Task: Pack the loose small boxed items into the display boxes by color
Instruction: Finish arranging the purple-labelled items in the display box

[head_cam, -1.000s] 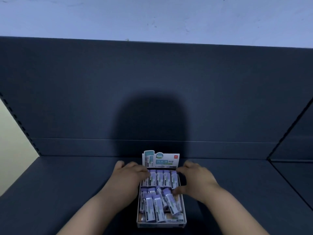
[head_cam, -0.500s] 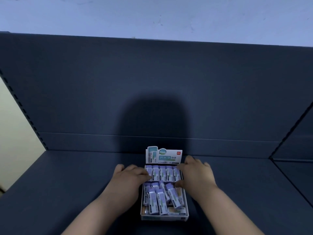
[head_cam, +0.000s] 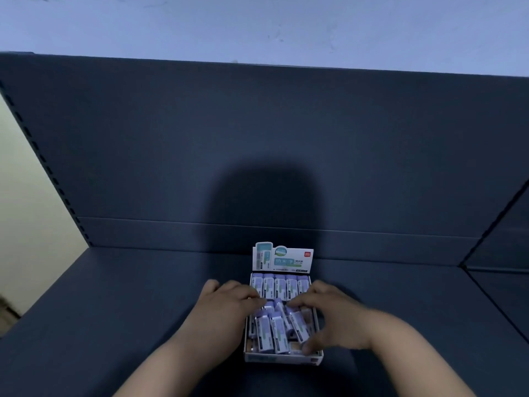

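Note:
A white display box [head_cam: 282, 359] with an upright printed header card [head_cam: 282, 257] sits on the dark shelf in front of me. Its far row holds several purple small boxed items [head_cam: 279, 286] standing neatly. The near part holds more purple items [head_cam: 274, 332] lying askew in a loose heap. My left hand [head_cam: 226, 309] rests on the box's left side, fingers reaching over the heap. My right hand [head_cam: 332, 316] lies across the right half, fingers spread on the loose items, thumb down near the front right corner. Neither hand visibly grips an item.
The dark blue shelf board [head_cam: 128, 325] stretches left and right of the box, with a tall back panel [head_cam: 257, 144] behind. A slotted upright [head_cam: 43, 159] runs down the left. A neighbouring shelf section [head_cam: 503, 282] adjoins at the right.
My right hand has moved from the box's right wall over onto the loose purple items, its thumb dropping to the front corner. The left hand has stayed at the left side.

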Tool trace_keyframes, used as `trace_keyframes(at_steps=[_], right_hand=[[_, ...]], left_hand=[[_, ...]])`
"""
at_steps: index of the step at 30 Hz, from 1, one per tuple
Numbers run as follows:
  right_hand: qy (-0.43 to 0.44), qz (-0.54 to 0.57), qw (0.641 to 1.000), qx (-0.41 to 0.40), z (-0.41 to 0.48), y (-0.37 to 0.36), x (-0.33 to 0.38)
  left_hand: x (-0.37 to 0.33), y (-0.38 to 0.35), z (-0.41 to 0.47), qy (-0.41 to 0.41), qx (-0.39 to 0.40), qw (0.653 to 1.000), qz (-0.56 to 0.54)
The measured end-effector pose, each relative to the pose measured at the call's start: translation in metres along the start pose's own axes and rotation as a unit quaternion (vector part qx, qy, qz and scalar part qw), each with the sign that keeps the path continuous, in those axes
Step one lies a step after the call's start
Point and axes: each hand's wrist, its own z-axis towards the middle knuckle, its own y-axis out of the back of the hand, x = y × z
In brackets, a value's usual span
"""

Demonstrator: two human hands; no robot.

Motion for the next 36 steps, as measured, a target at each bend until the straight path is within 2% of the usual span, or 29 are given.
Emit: trace_keyframes(at_steps=[7,17,23,29,36], right_hand=[[0.014,-0.021,0.999,-0.042,0.002,-0.007,0.002],[-0.028,-0.026,0.991,-0.126,-0.006,-0.002,-0.007],[-0.056,-0.071,0.990,-0.106,-0.011,-0.003,-0.007],[-0.065,-0.059,0.991,-0.096,-0.013,-0.007,-0.004],[-0.068,-0.098,0.987,-0.106,-0.011,-0.009,0.003]], left_hand=[[0.002,-0.008,-0.007,0.018,-0.026,0.999,0.015],[-0.002,-0.013,-0.001,0.032,-0.031,0.999,0.012],[-0.005,-0.012,-0.002,0.040,-0.039,0.998,0.000],[-0.007,-0.011,-0.005,0.033,-0.052,0.998,-0.003],[-0.010,-0.011,-0.006,0.045,-0.025,0.998,-0.021]])
